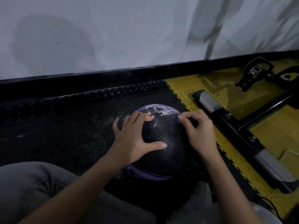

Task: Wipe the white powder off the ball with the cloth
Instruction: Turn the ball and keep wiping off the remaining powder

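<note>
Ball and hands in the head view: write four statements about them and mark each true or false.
1. The white powder lies on the far purple part of the ball. True.
2. The left hand and the right hand both touch the ball. True.
3. The ball sits on a yellow mat. False: it sits on the black studded mat.
4. The ball is plain orange. False: it is black and textured, with purple bands.
</note>
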Tool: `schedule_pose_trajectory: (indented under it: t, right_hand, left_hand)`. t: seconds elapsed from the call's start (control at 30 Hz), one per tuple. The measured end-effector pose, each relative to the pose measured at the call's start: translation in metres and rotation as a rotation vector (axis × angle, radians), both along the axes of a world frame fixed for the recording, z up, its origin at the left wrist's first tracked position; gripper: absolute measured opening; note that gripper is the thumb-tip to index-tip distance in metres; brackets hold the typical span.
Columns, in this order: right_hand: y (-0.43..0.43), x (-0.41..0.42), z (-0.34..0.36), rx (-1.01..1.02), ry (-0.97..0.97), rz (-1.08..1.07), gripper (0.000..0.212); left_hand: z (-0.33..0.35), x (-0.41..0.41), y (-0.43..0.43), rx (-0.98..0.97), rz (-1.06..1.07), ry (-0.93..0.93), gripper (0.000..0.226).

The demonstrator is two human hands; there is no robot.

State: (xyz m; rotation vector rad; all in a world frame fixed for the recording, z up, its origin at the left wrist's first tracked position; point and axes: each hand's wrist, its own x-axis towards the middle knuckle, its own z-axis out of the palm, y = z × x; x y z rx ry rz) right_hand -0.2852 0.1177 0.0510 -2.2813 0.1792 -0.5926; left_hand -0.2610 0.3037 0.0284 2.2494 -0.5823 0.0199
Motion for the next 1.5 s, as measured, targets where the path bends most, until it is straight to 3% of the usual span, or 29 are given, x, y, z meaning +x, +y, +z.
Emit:
schedule_pose_trajectory:
  t: [0.07, 0.17, 0.23, 0.33, 0.4, 0.5, 0.6, 0.67, 0.73, 0.83, 0.93, 1.03, 1.13, 1.23, 1.3, 1.37, 1.5]
  right_hand:
    - [0.024, -0.006, -0.003, -0.182, -0.055, 0.054, 0.008]
    - [0.043, -0.010, -0.003, -0.394, -0.103, 0.123, 0.019]
    - [0.026, -0.002, -0.004, -0.312, -0.075, 0.081, 0.008]
    - [-0.007, 0.006, -0.002, -0.006, 0.028, -0.046, 0.024]
    - [-0.007, 0.004, 0.000, 0.048, 0.047, -0.065, 0.027]
    - [0.023, -0.004, -0.003, -0.160, -0.053, 0.026, 0.010]
    - [0.050, -0.010, -0.004, -0.415, -0.112, 0.162, 0.016]
    - [0.042, -0.003, -0.003, -0.415, -0.107, 0.146, 0.017]
    - [0.019, 0.006, -0.004, -0.255, -0.056, 0.036, 0.009]
    - [-0.003, 0.008, 0.000, -0.023, 0.006, -0.048, 0.023]
    - [0.020, -0.004, -0.002, -0.192, -0.070, 0.048, 0.008]
    - [0.042, -0.010, -0.004, -0.425, -0.120, 0.170, 0.018]
    - [0.022, 0.006, -0.002, -0.256, -0.073, 0.088, 0.008]
    - [0.001, 0.013, 0.003, 0.034, 0.015, 0.012, 0.023]
    - [0.009, 0.006, 0.004, -0.035, -0.015, 0.021, 0.022]
    - [0.025, -0.002, 0.000, -0.138, -0.063, 0.085, 0.008]
    - [0.038, -0.005, -0.001, -0.388, -0.101, 0.176, 0.016]
  left_hand:
    - [-0.001, -0.002, 0.000, 0.009, 0.040, 0.010, 0.078]
    - [0.000, -0.002, 0.003, 0.007, 0.055, 0.032, 0.067]
    - [0.001, 0.000, 0.005, -0.015, 0.033, 0.055, 0.069]
    - [0.003, 0.001, 0.003, -0.017, 0.016, 0.067, 0.076]
    - [0.003, 0.000, 0.000, -0.014, 0.019, 0.056, 0.082]
    - [0.000, 0.000, -0.002, -0.014, 0.060, 0.050, 0.070]
    - [-0.002, 0.001, 0.002, -0.003, 0.082, 0.043, 0.063]
    - [-0.001, 0.001, 0.005, -0.014, 0.074, 0.054, 0.065]
    - [0.000, 0.001, 0.004, -0.016, 0.049, 0.065, 0.073]
    - [0.000, -0.001, -0.001, -0.008, 0.023, 0.050, 0.083]
    - [-0.002, -0.002, -0.003, 0.008, 0.048, 0.020, 0.083]
    - [-0.004, -0.003, 0.001, 0.010, 0.074, 0.023, 0.070]
    - [-0.004, -0.002, 0.006, -0.010, 0.052, 0.024, 0.070]
    - [-0.004, -0.002, 0.004, -0.010, 0.018, 0.021, 0.071]
    - [-0.005, -0.003, 0.001, -0.006, 0.019, 0.010, 0.071]
    - [-0.006, -0.004, 0.000, -0.006, 0.042, -0.006, 0.070]
    - [-0.003, -0.006, 0.003, 0.028, 0.059, 0.006, 0.073]
